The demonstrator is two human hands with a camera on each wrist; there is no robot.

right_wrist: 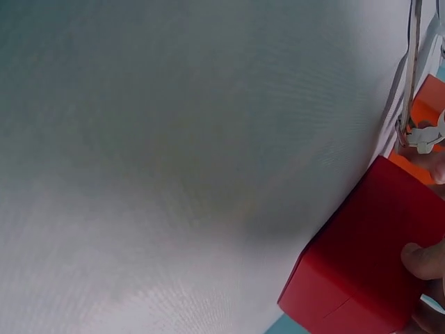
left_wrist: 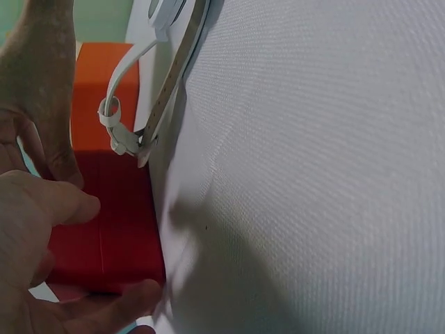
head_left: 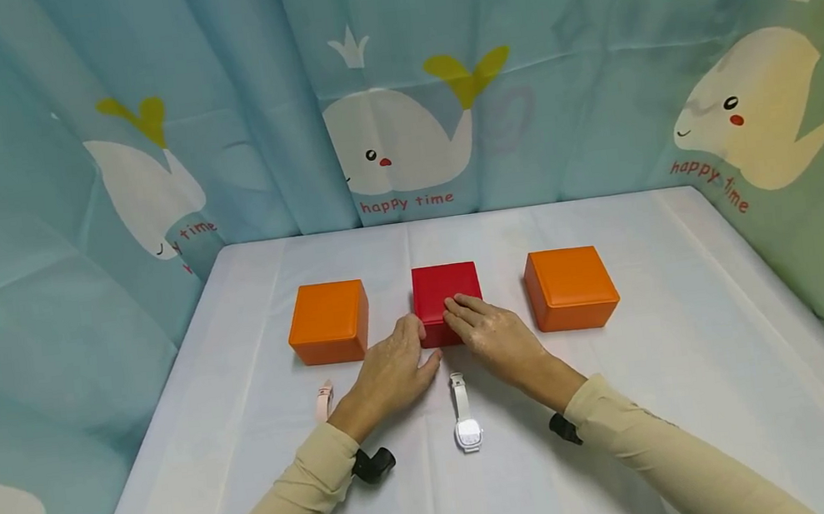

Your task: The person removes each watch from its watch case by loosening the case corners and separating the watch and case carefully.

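Watching remotely, I read no closed grip: right hand (head_left: 500, 341) rests extended fingers atop red lidded box (head_left: 437, 284); left hand (head_left: 393, 366) touches its left side, likely steadying it. White wristwatch (head_left: 467, 431) lies in front; 2 orange boxes (head_left: 327, 312) flank red one.

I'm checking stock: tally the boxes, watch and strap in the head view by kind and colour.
Orange boxes: 2
Red box: 1
White watch: 1
Pale pink strap, partly hidden: 1
Total: 5
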